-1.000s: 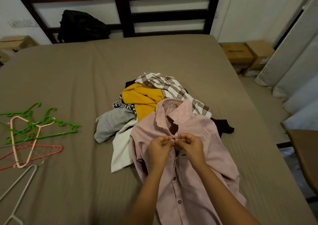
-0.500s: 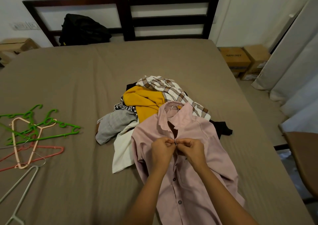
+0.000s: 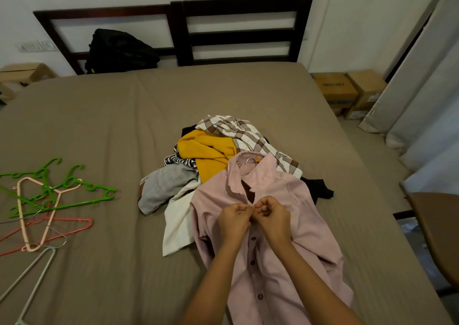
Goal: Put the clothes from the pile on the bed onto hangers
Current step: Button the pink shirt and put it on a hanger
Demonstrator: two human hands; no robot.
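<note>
I've only got the pink shirt (image 3: 305,225) on a hanger (image 3: 250,161), my left grip (image 3: 234,219) and right grip (image 3: 272,216) pinching its placket mid-frame, with the pile (image 3: 208,150) above it all left to do.

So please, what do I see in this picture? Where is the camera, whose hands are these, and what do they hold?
There is no machine here. A person wears one camera on the head, which looks down at that person's own hands. The left hand and right hand pinch the front of a pale pink button-up shirt near its top button. A metal hanger hook shows at the collar. Behind is a pile of mixed clothes on the brown-sheeted bed. Spare coloured hangers lie to the left.
</note>
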